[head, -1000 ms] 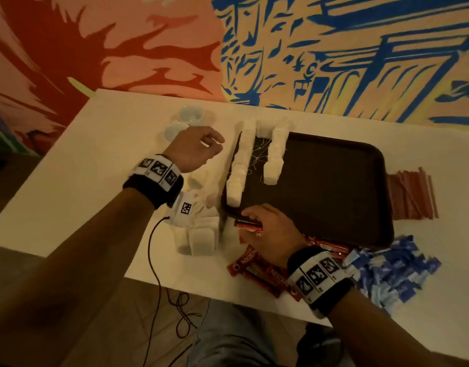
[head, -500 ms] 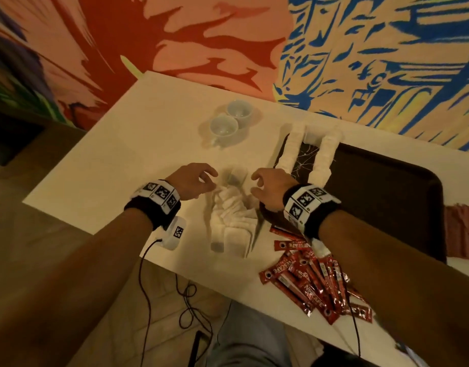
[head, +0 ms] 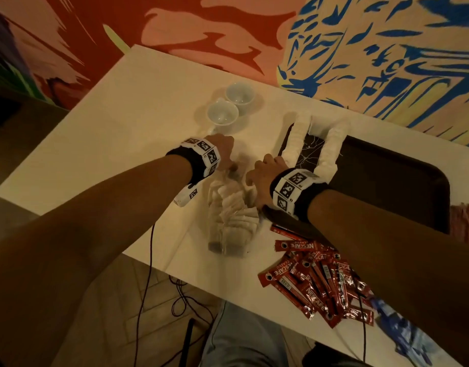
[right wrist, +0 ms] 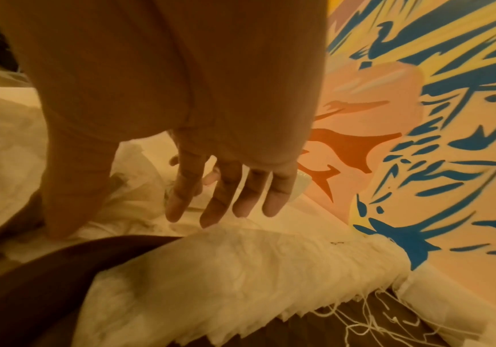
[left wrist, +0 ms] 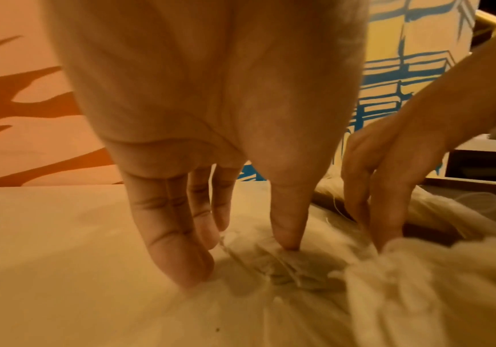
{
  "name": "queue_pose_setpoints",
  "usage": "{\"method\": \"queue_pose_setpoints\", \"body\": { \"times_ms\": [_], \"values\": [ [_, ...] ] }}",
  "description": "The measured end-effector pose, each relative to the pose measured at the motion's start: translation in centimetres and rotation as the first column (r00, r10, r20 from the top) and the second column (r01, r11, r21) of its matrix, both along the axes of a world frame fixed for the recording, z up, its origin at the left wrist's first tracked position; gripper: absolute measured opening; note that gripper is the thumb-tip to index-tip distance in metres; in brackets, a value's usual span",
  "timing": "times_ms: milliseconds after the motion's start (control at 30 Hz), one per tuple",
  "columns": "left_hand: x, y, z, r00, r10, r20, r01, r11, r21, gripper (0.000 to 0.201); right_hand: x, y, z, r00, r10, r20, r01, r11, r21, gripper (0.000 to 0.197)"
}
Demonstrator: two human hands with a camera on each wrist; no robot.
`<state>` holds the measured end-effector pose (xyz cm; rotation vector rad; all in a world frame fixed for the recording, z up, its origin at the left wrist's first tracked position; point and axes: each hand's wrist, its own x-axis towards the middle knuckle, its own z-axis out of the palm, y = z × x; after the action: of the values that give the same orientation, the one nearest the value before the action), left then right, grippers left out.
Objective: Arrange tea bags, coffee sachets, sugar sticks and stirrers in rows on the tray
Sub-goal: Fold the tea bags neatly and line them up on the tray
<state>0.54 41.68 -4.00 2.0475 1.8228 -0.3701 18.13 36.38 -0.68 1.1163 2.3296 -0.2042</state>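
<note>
A person's two hands meet over a loose heap of white tea bags (head: 234,215) on a pale counter (head: 127,123). Beyond the left hand (head: 222,152), two white cups (head: 232,105) stand side by side near the wall. The left grip is spread, its fingers (left wrist: 178,253) straight and angled down, tips pressing the counter at the heap's far left edge, while the thumb (left wrist: 288,225) presses onto a tea bag; nothing is curled around or pinched. Just right of that grip, the right hand (head: 265,176) comes down on the same heap. Its grip is also relaxed, fingers (right wrist: 223,197) extended and slightly parted above the bags, the thumb (right wrist: 71,187) set down among them; it clasps nothing. Directly right of the right grip lies the dark brown tray (head: 386,186), its near-left corner touching the heap. On the tray, two rows of tea bags (head: 315,147) run away from the hands, joined at the far end, with loose white strings (right wrist: 374,314) trailing on the tray floor between them. Nearer the person than the right wrist, red coffee sachets (head: 315,282) lie scattered on the counter beside the tray's front edge. Further right, blue sachets (head: 402,332) sit at the counter's edge, blurred, and a patch of reddish sticks (head: 465,223) shows past the tray's right side.
</note>
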Motion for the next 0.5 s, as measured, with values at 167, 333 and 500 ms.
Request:
{"method": "queue_pose_setpoints", "body": {
  "times_ms": [167,333,500],
  "values": [
    [0.7,0.0,0.3,0.999,-0.045,0.0,0.045,0.999,-0.024,0.028,-0.8,-0.9,-0.9,0.998,0.069,-0.006,-0.068,0.993,0.096,0.039],
    [0.7,-0.6,0.8,0.998,0.021,0.059,-0.017,0.997,-0.074,0.019,-1.3,-1.0,-0.2,0.998,0.063,-0.02,-0.062,0.998,0.03,0.028],
    [-0.7,-2.1,1.8,0.981,0.085,0.172,-0.08,0.996,-0.037,0.016,-1.6,-0.9,0.2,0.997,-0.041,-0.059,0.037,0.997,-0.063,0.016]
  ]
}}
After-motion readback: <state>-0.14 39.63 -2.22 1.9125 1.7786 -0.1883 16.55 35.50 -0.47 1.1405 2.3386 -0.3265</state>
